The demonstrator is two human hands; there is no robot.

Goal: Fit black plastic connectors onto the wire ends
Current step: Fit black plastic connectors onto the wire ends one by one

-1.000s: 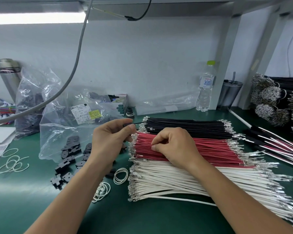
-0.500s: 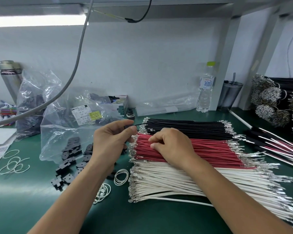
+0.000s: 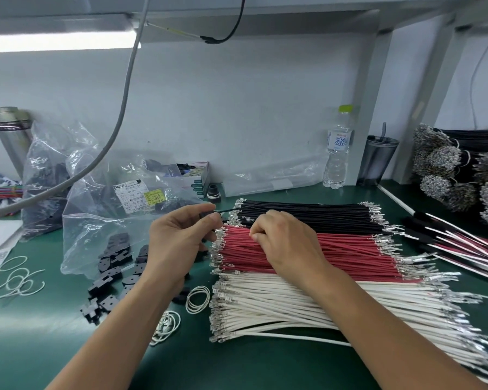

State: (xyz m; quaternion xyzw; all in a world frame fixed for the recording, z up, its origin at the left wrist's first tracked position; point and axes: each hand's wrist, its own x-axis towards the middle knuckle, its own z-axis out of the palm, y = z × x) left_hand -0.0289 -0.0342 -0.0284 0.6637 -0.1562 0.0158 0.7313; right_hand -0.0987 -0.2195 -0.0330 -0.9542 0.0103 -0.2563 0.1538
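Black plastic connectors [image 3: 116, 266] are heaped loose on the green mat [image 3: 40, 347] at the left, spilling from the mouth of a clear plastic bag [image 3: 96, 226], with white rubber bands [image 3: 17, 280] further left. Just right of the heap, the left hand [image 3: 178, 243] is curled around something small and dark, judged to be a connector, though the part itself is hidden by the fingers. A single black wire [image 3: 226, 211] runs out from between its thumb and forefinger toward the black wire bundle [image 3: 307, 218].

Further right, the right hand [image 3: 282, 243] is bunched over the red wire bundle [image 3: 307, 254], fingertips drawn together as if pinching one red wire near its terminal end; whether a wire is truly gripped cannot be told. The white wire bundle [image 3: 293, 308] lies nearest the person, and finished assemblies [image 3: 462, 249] are fanned at the far right.

The step in hand appears to be the selection of the next wire for the held connector. It would be done well if one wire alone were separated close behind its metal terminal, kept straight, and pushed squarely into its cavity until seated.

All three bundles are laid with their long axes left to right, crimped terminals at both ends, and the left ends point toward the connector hand.
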